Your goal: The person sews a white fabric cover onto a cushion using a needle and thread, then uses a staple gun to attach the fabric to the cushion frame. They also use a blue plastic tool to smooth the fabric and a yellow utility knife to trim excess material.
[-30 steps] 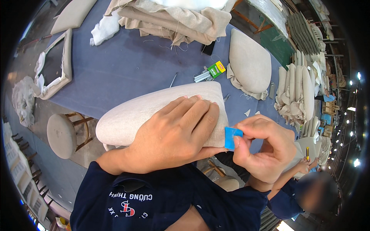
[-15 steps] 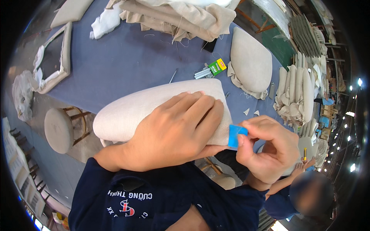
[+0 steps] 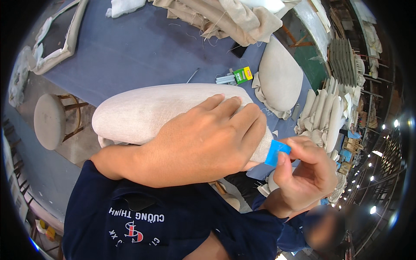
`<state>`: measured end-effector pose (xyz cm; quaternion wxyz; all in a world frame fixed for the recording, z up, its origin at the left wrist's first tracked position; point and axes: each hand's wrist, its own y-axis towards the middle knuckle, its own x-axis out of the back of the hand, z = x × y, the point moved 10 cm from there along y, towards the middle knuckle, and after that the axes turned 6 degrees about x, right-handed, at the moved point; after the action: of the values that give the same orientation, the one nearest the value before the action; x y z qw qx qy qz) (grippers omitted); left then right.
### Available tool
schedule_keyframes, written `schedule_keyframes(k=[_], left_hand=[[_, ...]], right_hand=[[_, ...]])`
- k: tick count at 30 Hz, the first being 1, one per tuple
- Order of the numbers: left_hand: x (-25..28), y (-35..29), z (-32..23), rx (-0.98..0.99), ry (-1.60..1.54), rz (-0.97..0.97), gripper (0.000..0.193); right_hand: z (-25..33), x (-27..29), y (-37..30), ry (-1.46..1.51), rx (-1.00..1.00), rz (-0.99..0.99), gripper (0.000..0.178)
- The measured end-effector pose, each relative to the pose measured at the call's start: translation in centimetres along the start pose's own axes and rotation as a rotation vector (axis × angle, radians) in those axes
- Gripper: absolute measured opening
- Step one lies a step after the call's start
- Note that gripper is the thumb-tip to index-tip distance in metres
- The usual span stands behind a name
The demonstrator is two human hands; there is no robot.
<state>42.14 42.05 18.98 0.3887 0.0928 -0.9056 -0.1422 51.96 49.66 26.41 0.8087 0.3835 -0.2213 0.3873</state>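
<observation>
A cream fabric-covered cushion (image 3: 143,104), seemingly a padded chair seat, is held in front of my chest. My left hand (image 3: 208,141) lies across it, fingers wrapped over the top and the thumb tucked low at its right end. With thumb and forefinger, my right hand (image 3: 310,169) pinches a small flat bright-blue piece (image 3: 276,152). The piece touches the cushion's right end; whether it is tape or plastic I cannot tell. The cushion's underside is hidden from me.
On the blue-grey table (image 3: 121,56) lie a green-and-yellow staple box (image 3: 242,75), a thin metal tool (image 3: 193,75), piled beige fabric (image 3: 225,19) and another padded seat (image 3: 281,71). A round stool (image 3: 49,122) stands at left. Another person's blurred head (image 3: 325,227) is at lower right.
My hands, the cushion and the blue piece keep the same arrangement, the piece still at the cushion's right end. The view has shifted, and the cushion sits slightly farther left in it.
</observation>
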Motion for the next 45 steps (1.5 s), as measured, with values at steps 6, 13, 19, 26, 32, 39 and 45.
schedule_keyframes(k=[6, 13, 19, 26, 32, 39, 45], left_hand=[[-0.04, 0.05, -0.08, -0.009, 0.035, 0.018, 0.07], [0.06, 0.17, -0.16, -0.025, 0.042, 0.017, 0.068], [0.2, 0.07, -0.1, -0.024, 0.028, -0.014, 0.069], [0.53, 0.19, -0.2, -0.033, 0.001, -0.055, 0.071], [0.5, 0.16, -0.19, -0.032, 0.005, -0.051, 0.071], [0.5, 0.11, -0.1, -0.023, 0.016, -0.048, 0.071], [0.29, 0.21, -0.05, -0.007, 0.02, -0.014, 0.07]], right_hand=[[0.24, -0.07, 0.05, -0.027, 0.038, 0.006, 0.026], [0.12, 0.02, -0.21, -0.023, 0.043, 0.006, 0.027], [0.07, -0.2, -0.16, -0.016, 0.04, 0.037, 0.027], [0.06, -0.17, 0.02, -0.018, 0.042, 0.036, 0.026], [0.02, -0.16, -0.06, -0.021, 0.048, 0.02, 0.025], [0.06, -0.22, -0.04, -0.021, 0.053, 0.009, 0.026], [0.07, -0.04, -0.09, -0.024, 0.072, -0.006, 0.028]])
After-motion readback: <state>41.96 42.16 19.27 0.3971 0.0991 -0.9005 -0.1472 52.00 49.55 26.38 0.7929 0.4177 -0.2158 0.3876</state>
